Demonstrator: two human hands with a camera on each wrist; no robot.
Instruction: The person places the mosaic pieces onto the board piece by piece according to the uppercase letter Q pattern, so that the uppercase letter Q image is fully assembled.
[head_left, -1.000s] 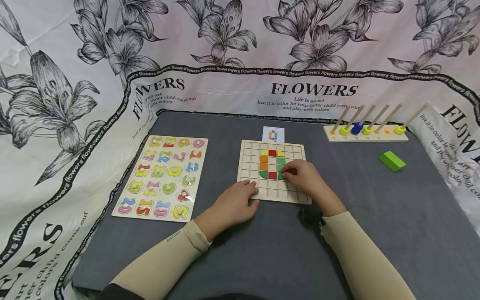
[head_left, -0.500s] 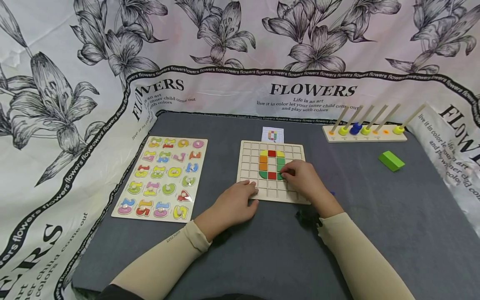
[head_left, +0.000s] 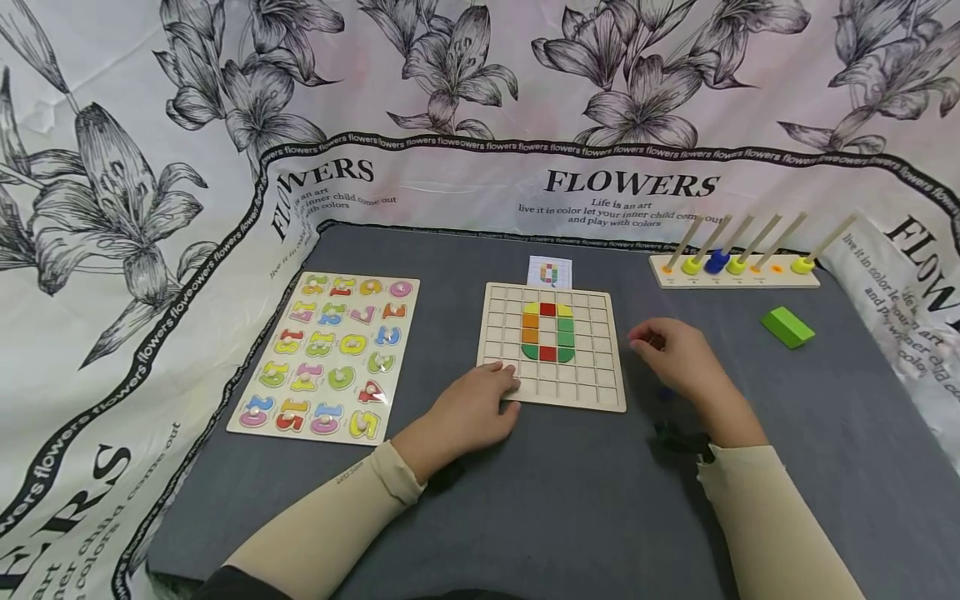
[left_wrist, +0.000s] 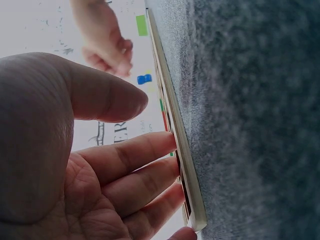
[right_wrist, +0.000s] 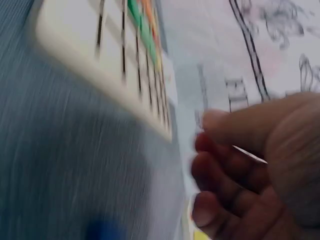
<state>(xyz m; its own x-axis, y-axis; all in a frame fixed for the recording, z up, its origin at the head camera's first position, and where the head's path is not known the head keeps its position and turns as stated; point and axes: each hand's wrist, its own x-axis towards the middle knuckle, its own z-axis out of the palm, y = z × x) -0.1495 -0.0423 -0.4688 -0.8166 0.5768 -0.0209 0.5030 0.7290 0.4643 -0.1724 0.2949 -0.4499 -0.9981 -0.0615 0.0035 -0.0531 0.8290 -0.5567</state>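
Note:
The wooden grid board [head_left: 551,390] lies on the dark table, with red, orange, yellow and green tiles [head_left: 566,340] set in a ring. My left hand [head_left: 468,404] rests its straight fingertips on the board's lower left corner; the left wrist view shows those fingers [left_wrist: 140,175] against the board's edge. Just right of the board, my right hand [head_left: 678,358] hovers apart from it, fingers loosely curled. Nothing shows between thumb and fingers in the right wrist view. Below that hand lies a small blue piece [head_left: 666,393], blurred in the right wrist view. A patterned card [head_left: 550,272] touches the board's far edge.
On the left lies a number puzzle board [head_left: 324,358] with knobbed pieces. At the back right stands a peg rack [head_left: 738,277] with yellow and blue beads. A green block [head_left: 787,327] sits in front of it. Flower-printed cloth [head_left: 450,183] surrounds the table.
My right hand has left the green tile at the ring's lower right corner and moved right, off the board. That tile stays in place. The left hand keeps its place on the corner.

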